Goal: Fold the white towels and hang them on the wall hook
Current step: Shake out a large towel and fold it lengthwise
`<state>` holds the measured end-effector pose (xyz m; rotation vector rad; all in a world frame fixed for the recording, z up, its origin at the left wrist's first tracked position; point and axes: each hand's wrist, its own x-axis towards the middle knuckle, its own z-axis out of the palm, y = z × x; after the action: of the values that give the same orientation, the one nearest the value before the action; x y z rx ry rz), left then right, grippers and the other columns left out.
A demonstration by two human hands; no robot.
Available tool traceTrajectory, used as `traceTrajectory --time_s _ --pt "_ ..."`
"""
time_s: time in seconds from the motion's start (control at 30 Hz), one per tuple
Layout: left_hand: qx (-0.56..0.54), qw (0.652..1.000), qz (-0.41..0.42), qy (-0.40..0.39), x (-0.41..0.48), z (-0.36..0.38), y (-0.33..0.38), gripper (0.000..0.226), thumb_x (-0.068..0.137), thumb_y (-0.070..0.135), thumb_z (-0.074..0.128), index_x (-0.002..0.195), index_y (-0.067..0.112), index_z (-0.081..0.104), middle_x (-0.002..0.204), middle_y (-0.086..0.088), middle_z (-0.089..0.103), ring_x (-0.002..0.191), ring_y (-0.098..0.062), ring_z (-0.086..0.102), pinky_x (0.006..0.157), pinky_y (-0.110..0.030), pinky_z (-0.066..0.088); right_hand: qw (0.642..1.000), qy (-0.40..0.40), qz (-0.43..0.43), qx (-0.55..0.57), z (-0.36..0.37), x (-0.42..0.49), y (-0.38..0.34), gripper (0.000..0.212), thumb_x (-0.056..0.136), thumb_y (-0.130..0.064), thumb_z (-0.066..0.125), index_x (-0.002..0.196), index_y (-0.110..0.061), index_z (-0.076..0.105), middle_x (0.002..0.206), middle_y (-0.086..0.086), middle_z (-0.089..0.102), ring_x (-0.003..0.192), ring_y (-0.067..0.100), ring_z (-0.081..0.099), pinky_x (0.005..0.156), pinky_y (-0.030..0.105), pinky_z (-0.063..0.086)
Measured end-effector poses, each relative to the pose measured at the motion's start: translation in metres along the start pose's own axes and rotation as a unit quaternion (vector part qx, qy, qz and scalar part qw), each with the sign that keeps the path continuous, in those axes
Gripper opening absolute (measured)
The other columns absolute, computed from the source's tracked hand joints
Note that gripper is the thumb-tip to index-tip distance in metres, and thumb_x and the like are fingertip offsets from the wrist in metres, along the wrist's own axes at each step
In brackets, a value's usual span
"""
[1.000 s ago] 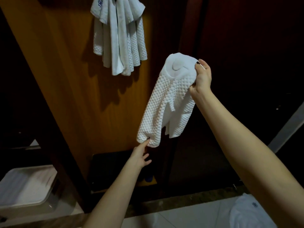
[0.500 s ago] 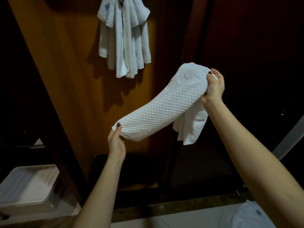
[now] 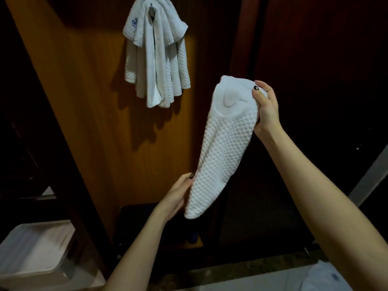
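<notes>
Since half a second ago, the folded towel (image 3: 222, 148) drops from a near-level stretch to a steep hang. The left hand (image 3: 177, 196) comes lower and further in toward the middle with the towel's bottom end.

At the far lower left sits a pale plastic tray (image 3: 35, 248), partly blurred. Beside it rises a wooden panel (image 3: 94, 122), lit warm orange. High on that panel a small dark hook (image 3: 151, 11) carries a bunch of hung towels (image 3: 157, 59). They drape over it in several layers, and one shows a blue mark near its top left corner. Their shadow falls on the wood below them.

Lower and further right, the left hand grasps the lower part of the folded towel. Its thumb lies on the towel's left edge and its fingers (image 3: 184, 193) curl behind the cloth. The towel is a long white waffle-weave roll, held in the air in front of the panel's right edge, well apart from the hook. It leans from lower left to upper right.

The right hand (image 3: 265, 108) pinches its smooth top end, with the thumb on the front and the fingers clenched behind the cloth.

At the bottom right corner another towel (image 3: 327, 278) shows only in part.
</notes>
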<state>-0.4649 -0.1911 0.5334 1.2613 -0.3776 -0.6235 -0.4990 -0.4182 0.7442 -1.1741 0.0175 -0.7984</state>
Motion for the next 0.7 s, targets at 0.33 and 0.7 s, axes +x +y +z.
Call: traceTrajectory --time_s 0.33,0.7 --pt "0.173 0.955 0.228 0.073 0.023 0.081 0.139 0.048 0.069 0.034 0.083 0.110 0.024 0.060 0.111 0.006 0.065 0.105 -0.010 0.061 0.088 -0.027 0.050 0.993 -0.083 -0.002 -0.080 0.014 -0.014 0.009 0.012 0.094 -0.011 0.060 0.101 -0.020 0.062 0.102 0.006 0.066 0.083 0.016 0.066 0.071 0.031 0.056" --pt "0.206 0.972 0.065 -0.095 0.002 0.055 0.106 0.028 0.070 0.023 0.084 0.094 0.028 0.071 0.096 0.015 0.073 0.094 -0.004 0.068 0.071 -0.016 0.054 0.995 -0.074 0.012 -0.065 0.000 -0.018 0.010 0.020 0.094 -0.012 0.060 0.112 -0.019 0.058 0.103 0.005 0.067 0.083 0.015 0.070 0.068 0.031 0.057"
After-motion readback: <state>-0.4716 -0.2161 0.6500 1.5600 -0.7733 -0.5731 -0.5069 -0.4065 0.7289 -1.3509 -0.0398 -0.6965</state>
